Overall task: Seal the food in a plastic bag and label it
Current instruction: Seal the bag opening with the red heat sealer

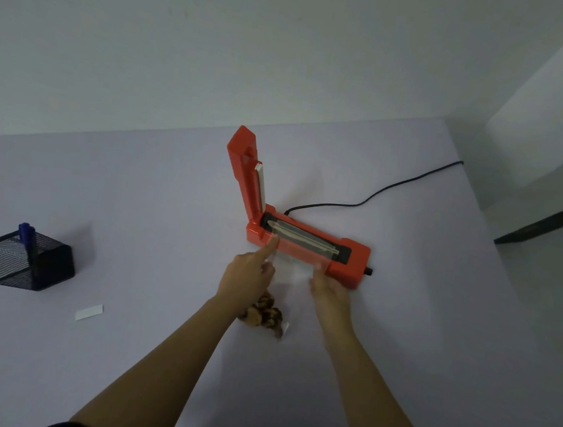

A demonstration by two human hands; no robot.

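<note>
A red sealer (355, 258) is set near the middle of a pale lilac table (398, 345), its lid (244, 172) raised upright at the left end and a black cord (378, 192) trailing from it towards the table's far right edge; a clear plastic bag (292, 278) is laid in front of it, with the mouth drawn up over the sealing strip and the brown, lumpy food (263, 313) gathered at the near end, between the two forearms; the left hand (246, 280) is placed at the bag's left edge, its index finger (271, 246) held straight and pressed on the film at the sealer's front edge, the remaining fingers being bent under; the right hand (329, 295) is set against the bag's right edge, just beside the sealer's body, but it is blurred, so whether its fingers pinch the film or merely rest on it cannot be told; well apart to the left, a dark mesh holder (44, 269) is stood with a blue marker (26, 233) in it, and a white label (89, 312) is laid flat on the table near it.
</note>
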